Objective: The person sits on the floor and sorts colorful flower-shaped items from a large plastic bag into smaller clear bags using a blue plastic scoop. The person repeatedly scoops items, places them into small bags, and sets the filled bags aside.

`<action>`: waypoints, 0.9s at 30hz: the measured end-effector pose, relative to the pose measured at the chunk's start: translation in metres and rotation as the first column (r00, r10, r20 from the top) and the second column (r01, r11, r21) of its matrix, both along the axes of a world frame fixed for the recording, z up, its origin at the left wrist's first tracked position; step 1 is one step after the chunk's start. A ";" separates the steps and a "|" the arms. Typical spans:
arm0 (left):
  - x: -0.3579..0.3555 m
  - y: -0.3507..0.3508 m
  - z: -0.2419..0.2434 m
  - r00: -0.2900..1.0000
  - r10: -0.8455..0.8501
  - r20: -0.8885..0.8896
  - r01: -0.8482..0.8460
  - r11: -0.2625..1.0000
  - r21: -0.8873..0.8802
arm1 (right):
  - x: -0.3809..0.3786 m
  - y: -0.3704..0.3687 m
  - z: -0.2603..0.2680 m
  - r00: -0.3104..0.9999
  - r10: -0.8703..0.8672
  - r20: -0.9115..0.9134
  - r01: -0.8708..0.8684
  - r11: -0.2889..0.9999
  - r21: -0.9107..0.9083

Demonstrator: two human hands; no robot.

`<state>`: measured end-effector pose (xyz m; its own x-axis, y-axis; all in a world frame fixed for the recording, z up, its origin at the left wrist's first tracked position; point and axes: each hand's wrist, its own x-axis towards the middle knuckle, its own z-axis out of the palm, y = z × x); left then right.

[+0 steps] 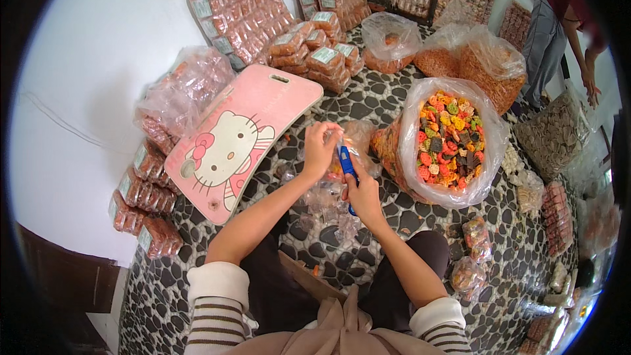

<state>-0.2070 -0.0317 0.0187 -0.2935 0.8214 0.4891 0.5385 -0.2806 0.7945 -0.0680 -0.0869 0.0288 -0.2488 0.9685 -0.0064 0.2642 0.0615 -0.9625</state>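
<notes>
My right hand [364, 195] grips a blue utility knife [347, 161], its tip pointing up toward the fingers of my left hand. My left hand [319, 150] pinches the top of a clear plastic bag [362, 139] that holds some colourful snack pieces. What the blade touches is too small to tell. Below both hands, crumpled clear plastic [325, 202] lies on the pebble floor. Just right of them stands a large open plastic bag [494, 150], full of colourful wheel-shaped snacks [449, 143].
A pink folding table top [291, 91] with a cartoon cat leans at the left. Packed brown snacks [325, 59] are stacked behind it. Bags of orange snacks [493, 69] stand at the back. Small filled bags [468, 276] lie at right. Another person [547, 34] bends at far right.
</notes>
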 end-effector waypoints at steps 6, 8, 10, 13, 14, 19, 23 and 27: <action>-0.013 0.001 -0.004 0.995 0.089 0.035 -0.090 0.996 0.016 | -0.010 -0.011 -0.006 0.994 0.028 -0.105 -0.053 0.968 -0.244; -0.005 -0.001 -0.004 0.997 0.011 0.078 -0.011 1.000 -0.007 | -0.011 -0.007 -0.008 0.981 -0.032 -0.191 -0.012 0.975 -0.221; 0.001 -0.003 -0.003 0.999 0.001 0.051 0.001 0.999 -0.039 | -0.013 -0.004 -0.009 0.966 -0.093 -0.243 0.030 0.967 -0.252; -0.001 0.000 0.001 0.999 0.029 -0.030 -0.028 0.999 0.020 | -0.014 -0.006 -0.008 0.983 -0.083 -0.162 0.049 0.977 -0.206; -0.004 0.001 0.002 0.999 0.047 -0.015 -0.047 0.998 0.045 | -0.012 -0.009 -0.006 0.991 -0.055 -0.119 0.033 0.984 -0.175; -0.019 0.002 0.008 0.991 0.134 -0.002 -0.134 0.991 -0.007 | 0.006 -0.023 0.005 0.995 0.020 -0.096 -0.039 0.979 -0.199; -0.012 -0.005 0.009 0.998 0.062 0.019 -0.060 0.993 -0.101 | 0.023 -0.012 0.011 0.973 -0.101 -0.209 0.076 0.990 -0.122; 0.005 -0.014 0.008 0.998 -0.058 0.040 0.062 0.993 -0.097 | 0.019 -0.002 0.008 0.983 -0.120 -0.140 0.104 0.988 -0.115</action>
<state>-0.2024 -0.0454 0.0266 -0.2590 0.8815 0.3947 0.4924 -0.2310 0.8391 -0.0489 -0.0888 0.0363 -0.1451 0.9859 -0.0833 0.1199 -0.0661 -0.9906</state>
